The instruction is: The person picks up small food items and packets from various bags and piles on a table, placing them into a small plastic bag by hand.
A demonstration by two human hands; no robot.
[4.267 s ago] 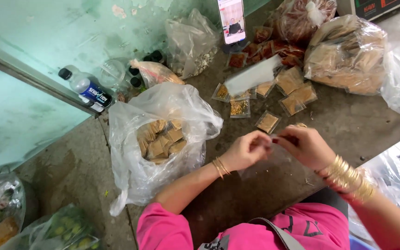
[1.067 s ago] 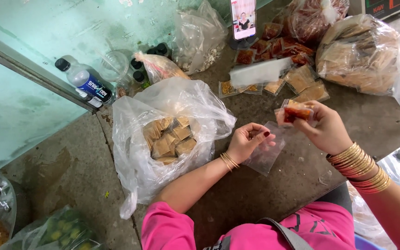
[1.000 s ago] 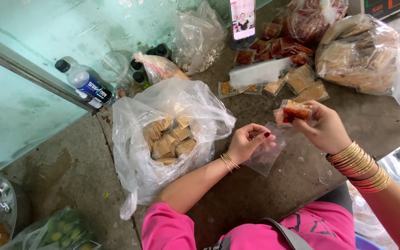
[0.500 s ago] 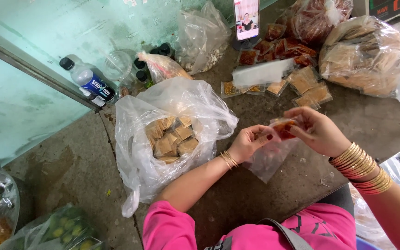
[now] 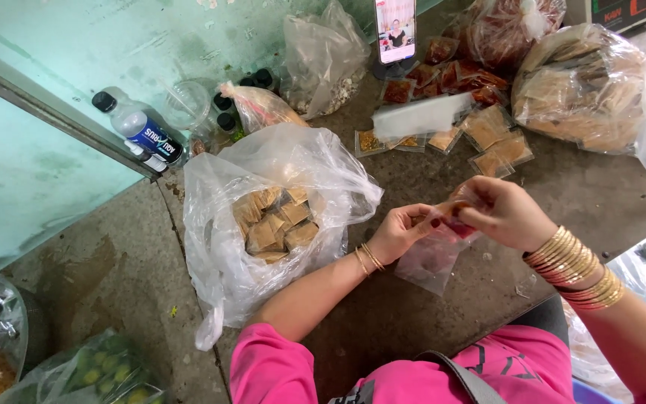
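Note:
My left hand (image 5: 401,232) and my right hand (image 5: 501,212) meet over the stone counter (image 5: 562,194). Both pinch the mouth of a small clear plastic bag (image 5: 434,258) that hangs below them. A reddish-brown piece sits between my fingertips at the bag's opening. Left of my hands stands a big clear bag of small tan packets (image 5: 274,221), its mouth open. Gold bangles ring both wrists.
Several small filled packets (image 5: 487,146) lie in a row at the back. Large bags of snacks (image 5: 577,90) stand at the back right. A phone (image 5: 395,30) stands upright beside them. A water bottle (image 5: 140,131) and dark-capped small bottles (image 5: 226,112) are at the back left.
My right hand brought the reddish piece from the right over to my left hand. The small bag, held in my left hand alone, is now pinched by both hands.

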